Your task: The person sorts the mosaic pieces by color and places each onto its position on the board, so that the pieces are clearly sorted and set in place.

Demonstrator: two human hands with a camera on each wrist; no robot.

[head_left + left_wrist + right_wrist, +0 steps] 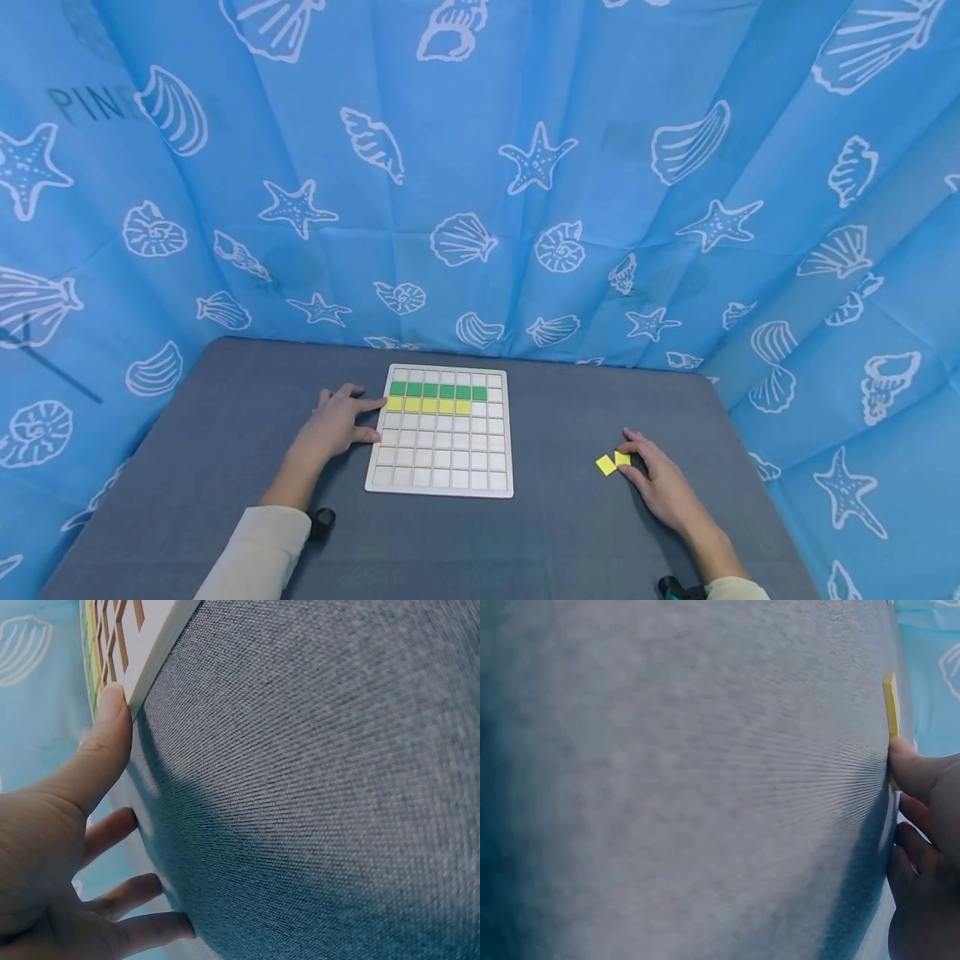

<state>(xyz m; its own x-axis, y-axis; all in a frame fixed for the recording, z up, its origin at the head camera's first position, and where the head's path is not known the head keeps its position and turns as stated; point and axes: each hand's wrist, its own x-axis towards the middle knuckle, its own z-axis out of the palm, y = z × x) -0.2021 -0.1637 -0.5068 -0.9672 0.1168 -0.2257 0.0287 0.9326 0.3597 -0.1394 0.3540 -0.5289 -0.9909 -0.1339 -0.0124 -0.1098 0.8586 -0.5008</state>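
Note:
A white gridded board (pixel 437 491) lies on the table. One of its rows carries several green tiles (pixel 447 391), and the row below carries several yellow tiles (pixel 428 406). My left hand (pixel 335 425) touches the board's left edge with thumb and index finger, the other fingers spread on the cloth. Far to the right of the board, my right hand (pixel 660 482) pinches a yellow tile (pixel 622 458) between thumb and index finger, at table level. A second yellow tile (pixel 605 465) lies just left of it. In the right wrist view the thumb partly hides the yellow tiles (pixel 891 705).
Grey cloth covers the table (pixel 555 533). A blue curtain (pixel 480 192) with white shell and starfish prints hangs behind the table and along its sides. Dark bands with a small device (pixel 322 523) sit at the wrists, by the pale sleeves.

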